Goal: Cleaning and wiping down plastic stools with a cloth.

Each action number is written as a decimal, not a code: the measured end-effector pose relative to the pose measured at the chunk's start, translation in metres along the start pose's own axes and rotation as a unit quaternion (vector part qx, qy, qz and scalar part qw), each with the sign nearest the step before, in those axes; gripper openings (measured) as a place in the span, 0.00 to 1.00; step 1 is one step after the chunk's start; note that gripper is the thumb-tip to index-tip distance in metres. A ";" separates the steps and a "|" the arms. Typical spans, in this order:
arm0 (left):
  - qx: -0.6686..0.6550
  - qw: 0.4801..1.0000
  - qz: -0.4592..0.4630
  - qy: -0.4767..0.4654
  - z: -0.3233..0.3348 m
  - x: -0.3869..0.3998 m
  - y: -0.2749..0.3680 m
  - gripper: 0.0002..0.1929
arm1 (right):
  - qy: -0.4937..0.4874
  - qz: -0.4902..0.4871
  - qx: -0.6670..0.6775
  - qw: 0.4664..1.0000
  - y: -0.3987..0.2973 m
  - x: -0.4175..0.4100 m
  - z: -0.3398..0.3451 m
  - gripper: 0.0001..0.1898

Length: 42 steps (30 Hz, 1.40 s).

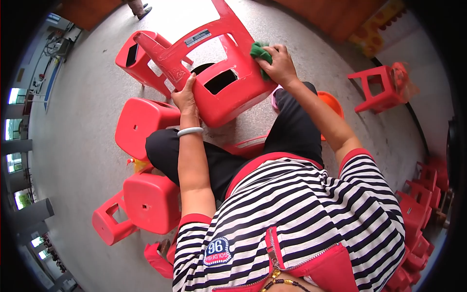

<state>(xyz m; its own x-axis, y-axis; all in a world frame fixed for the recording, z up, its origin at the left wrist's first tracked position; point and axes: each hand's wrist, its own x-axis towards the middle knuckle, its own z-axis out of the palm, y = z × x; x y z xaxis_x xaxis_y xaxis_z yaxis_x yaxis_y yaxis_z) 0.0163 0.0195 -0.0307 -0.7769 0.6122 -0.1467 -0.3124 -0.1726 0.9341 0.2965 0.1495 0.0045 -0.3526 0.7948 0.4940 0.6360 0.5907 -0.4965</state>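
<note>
A red plastic stool (222, 85) is tilted on its side in front of me, its legs pointing up and away. Its seat rim faces my knees, and a label with writing is stuck to the side frame. My left hand (186, 96) grips the stool's left side, thumb on top; a pale bangle (190, 131) circles that wrist. In my right hand (279, 64) is a green cloth (259, 52), bunched under the fingers and pressed against the stool's right side. Whitish smears show on the plastic near the left leg.
Left of me stand several red stools (147, 126), one bearing a dark phone-like object (132, 55). An orange basin (330, 104) sits beyond my right knee. Another stool (381, 87) with a plastic bag stands at right. Stacked stools (416, 204) line the lower right. A person's feet (145, 12) show at the top.
</note>
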 end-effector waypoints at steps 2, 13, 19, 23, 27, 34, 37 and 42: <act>-0.005 1.000 0.006 0.008 0.005 -0.001 0.000 0.30 | -0.021 0.033 -0.013 0.999 0.003 -0.008 0.002 0.24; -0.015 1.000 -0.006 0.023 -0.006 0.013 -0.005 0.29 | -0.039 -0.097 -0.053 0.993 -0.120 -0.042 0.013 0.20; 0.028 0.999 -0.018 0.011 -0.016 0.027 -0.019 0.21 | -0.075 -0.114 0.093 0.986 -0.180 -0.050 0.003 0.20; -0.105 0.991 -0.065 -0.052 -0.030 0.041 -0.035 0.21 | -0.021 -0.147 0.259 0.954 -0.206 -0.032 -0.018 0.23; -0.212 0.968 -0.097 -0.088 -0.029 0.037 -0.032 0.21 | 0.028 -0.163 0.242 0.956 -0.178 -0.010 -0.038 0.23; 0.003 0.999 0.038 0.009 -0.001 0.012 -0.007 0.28 | 0.007 -0.031 -0.088 0.996 -0.076 -0.036 -0.019 0.33; 0.021 0.999 0.035 0.011 -0.006 0.013 -0.005 0.30 | -0.041 -0.039 -0.141 0.988 -0.091 -0.041 -0.010 0.38; 0.011 1.000 0.009 0.012 -0.007 0.019 -0.008 0.28 | -0.068 -0.090 -0.166 0.980 -0.139 -0.046 0.019 0.30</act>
<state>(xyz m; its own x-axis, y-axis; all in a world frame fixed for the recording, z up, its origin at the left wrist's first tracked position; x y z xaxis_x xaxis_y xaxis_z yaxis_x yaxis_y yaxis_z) 0.0000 0.0276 -0.0429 -0.7951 0.5907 -0.1375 -0.2866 -0.1662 0.9435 0.2113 0.0332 0.0379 -0.5529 0.7070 0.4410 0.7361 0.6624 -0.1390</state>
